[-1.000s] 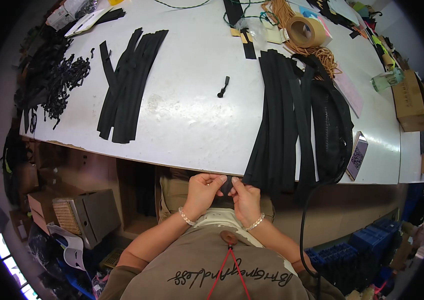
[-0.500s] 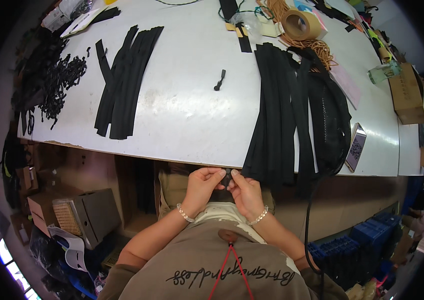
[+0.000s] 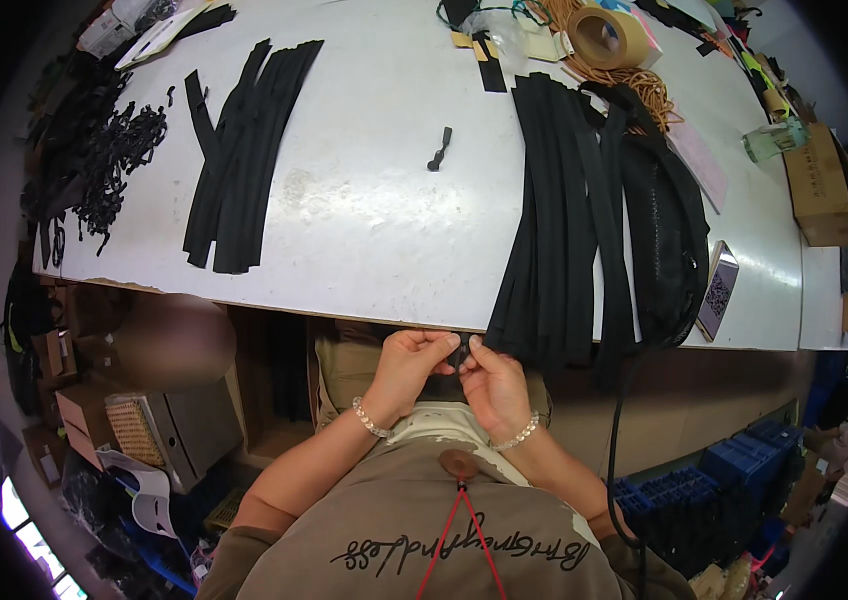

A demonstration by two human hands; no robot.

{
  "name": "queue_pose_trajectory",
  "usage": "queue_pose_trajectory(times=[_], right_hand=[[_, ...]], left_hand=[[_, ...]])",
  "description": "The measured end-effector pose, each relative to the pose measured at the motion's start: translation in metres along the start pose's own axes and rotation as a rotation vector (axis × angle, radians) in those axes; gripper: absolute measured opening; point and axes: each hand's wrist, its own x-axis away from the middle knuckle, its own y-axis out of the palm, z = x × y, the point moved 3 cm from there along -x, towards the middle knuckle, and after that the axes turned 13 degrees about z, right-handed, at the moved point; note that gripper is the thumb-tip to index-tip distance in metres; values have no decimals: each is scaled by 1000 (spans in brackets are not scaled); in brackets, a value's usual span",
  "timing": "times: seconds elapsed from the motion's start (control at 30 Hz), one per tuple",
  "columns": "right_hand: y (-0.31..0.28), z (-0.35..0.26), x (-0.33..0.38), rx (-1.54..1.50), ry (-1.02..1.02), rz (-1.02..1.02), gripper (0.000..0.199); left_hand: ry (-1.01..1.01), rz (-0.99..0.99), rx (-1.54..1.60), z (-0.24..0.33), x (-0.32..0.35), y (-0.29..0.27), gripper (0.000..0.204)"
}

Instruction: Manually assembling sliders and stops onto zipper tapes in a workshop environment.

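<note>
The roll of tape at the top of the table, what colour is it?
The roll of tape is tan brown, seen best in the head view, beside the orange cord.

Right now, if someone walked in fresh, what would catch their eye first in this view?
Probably the wide bundle of long black strips draped over the near edge of the white table, right of centre. Just below that edge, the left hand and right hand pinch a small black piece between their fingertips. A smaller pile of black strips lies at the table's left.

On the table (image 3: 374,230), a strip pile (image 3: 244,150) lies left, a longer strip stack (image 3: 569,220) right, tape roll (image 3: 612,36) behind
</note>
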Motion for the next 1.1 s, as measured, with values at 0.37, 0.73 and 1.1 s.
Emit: queue_pose_trajectory(times=[0.37,0.73,1.1], right_hand=[[3,1,-1,-92,98,63,10],[-1,-7,2,50,85,-103,7],[0,0,-4,-28,153,7,5]], left_hand=[[-53,-46,93,2,-2,3,9],[65,-10,48,-2,6,-1,12],[-30,11,86,-9,-2,0,11]])
